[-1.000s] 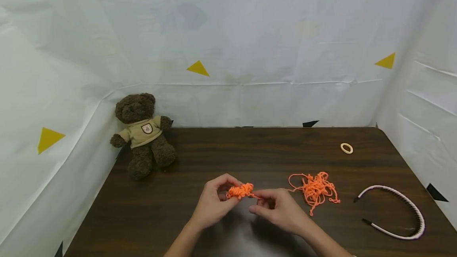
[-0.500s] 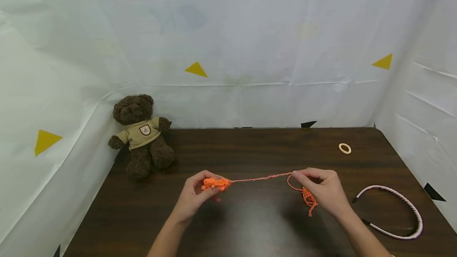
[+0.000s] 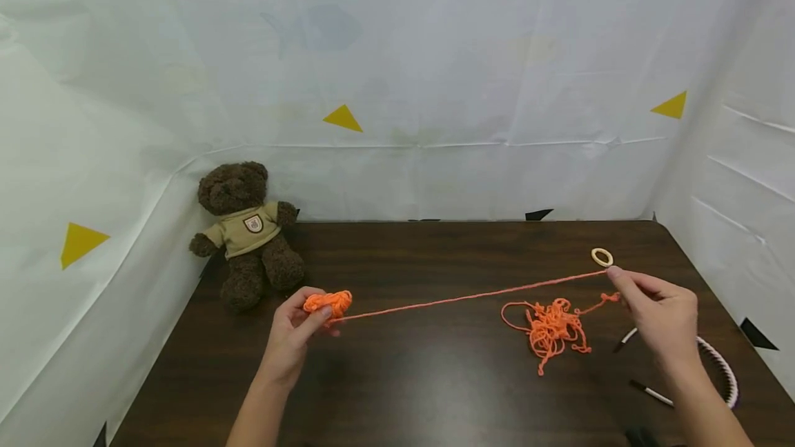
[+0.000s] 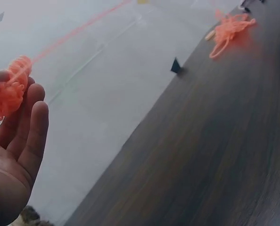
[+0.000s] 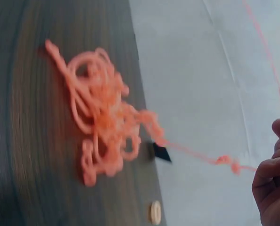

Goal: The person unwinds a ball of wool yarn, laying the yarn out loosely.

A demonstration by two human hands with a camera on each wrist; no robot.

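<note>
Stretching the orange string [image 3: 472, 297] out long and straight looks like the step in hand. The left hand [image 3: 288, 336] holds a fat little bundle [image 3: 332, 303] of it, up off the tabletop [image 3: 422, 392]. The thumb is on one side and the fingers are on the other, clamped on the bundle. Over on the other side, the right hand [image 3: 666, 317] has its thumb and fingers pinched together on the string. Between the two hands the string looks almost tight, with no big sag in it.

More string lies in a loose pile [image 3: 553, 328] on the tabletop, nearer to the right hand than to the left. It is all loops and lumps. One bumpy bit goes from the pile up to the right hand. I cannot tell if the bundle is being wound up or let out.

I think the next move calls for a snug hold on the bundle, so it does not fall apart, and a soft pull on the string, so the lumps in the pile do not turn into hard knots. The right arm is in front of part of the hair band [image 3: 725, 366], and a small ring [image 3: 601, 256] lies near the right fingers, so a dangling loop could snag. The teddy bear [image 3: 248, 233] is well out of the way.
</note>
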